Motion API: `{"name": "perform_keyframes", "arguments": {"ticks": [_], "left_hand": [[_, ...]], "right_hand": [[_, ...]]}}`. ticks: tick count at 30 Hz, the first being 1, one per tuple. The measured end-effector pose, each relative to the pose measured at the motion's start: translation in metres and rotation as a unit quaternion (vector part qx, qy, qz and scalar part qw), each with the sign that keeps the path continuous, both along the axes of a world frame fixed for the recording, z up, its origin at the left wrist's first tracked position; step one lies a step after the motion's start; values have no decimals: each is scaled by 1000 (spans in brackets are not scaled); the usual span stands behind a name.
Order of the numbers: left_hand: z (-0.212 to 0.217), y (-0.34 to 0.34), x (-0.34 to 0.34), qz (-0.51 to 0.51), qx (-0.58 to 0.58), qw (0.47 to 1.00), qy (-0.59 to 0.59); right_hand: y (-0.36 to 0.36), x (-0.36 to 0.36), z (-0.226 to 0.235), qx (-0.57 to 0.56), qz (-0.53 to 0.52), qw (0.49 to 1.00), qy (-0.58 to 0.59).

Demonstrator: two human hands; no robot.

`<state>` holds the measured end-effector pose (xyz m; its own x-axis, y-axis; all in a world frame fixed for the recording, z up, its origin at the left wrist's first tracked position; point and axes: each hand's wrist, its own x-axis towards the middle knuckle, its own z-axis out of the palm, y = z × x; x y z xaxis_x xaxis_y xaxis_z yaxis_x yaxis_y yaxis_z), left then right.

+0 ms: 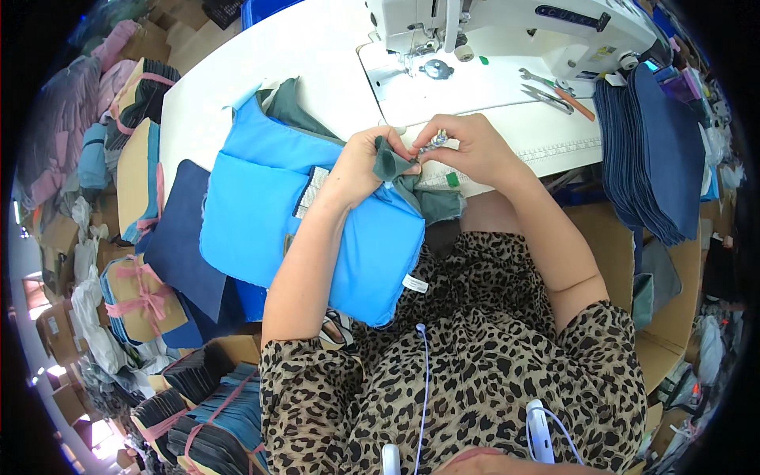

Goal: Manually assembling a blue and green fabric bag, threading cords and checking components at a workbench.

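Observation:
A bright blue sewn fabric piece [261,186] with a grey-green lining [390,164] lies over the table's front edge and hangs toward my lap. My left hand [360,170] is closed on the grey-green fabric, pinching a fold of it up. Close beside it, my right hand [473,149] grips a small tool [434,142] with a patterned, wrapped-looking handle. Its tip meets the fabric at my left fingertips; fingers and cloth hide its working end. A ribbed grey strip [309,194] and a white label [415,283] show on the blue piece.
A white sewing machine [546,36] stands at the back right. Scissors [548,97] and an orange-handled tool [576,103] lie before it, near a printed ruler [554,149]. Navy pieces [653,150] are stacked at right above a cardboard box [673,332]. Tied bundles [136,297] sit left.

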<state>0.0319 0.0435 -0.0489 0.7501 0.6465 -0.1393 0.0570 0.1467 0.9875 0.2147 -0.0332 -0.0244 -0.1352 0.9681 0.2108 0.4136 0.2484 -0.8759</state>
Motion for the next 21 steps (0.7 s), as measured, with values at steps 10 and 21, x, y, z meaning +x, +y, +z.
{"name": "perform_keyframes", "arguments": {"ticks": [10, 21], "left_hand": [[-1, 2, -2, -12, 37, 999, 36], [3, 1, -2, 24, -32, 999, 4]], "right_hand": [[-5, -3, 2, -9, -5, 997, -71], [9, -12, 0, -15, -161, 987, 13]]}}
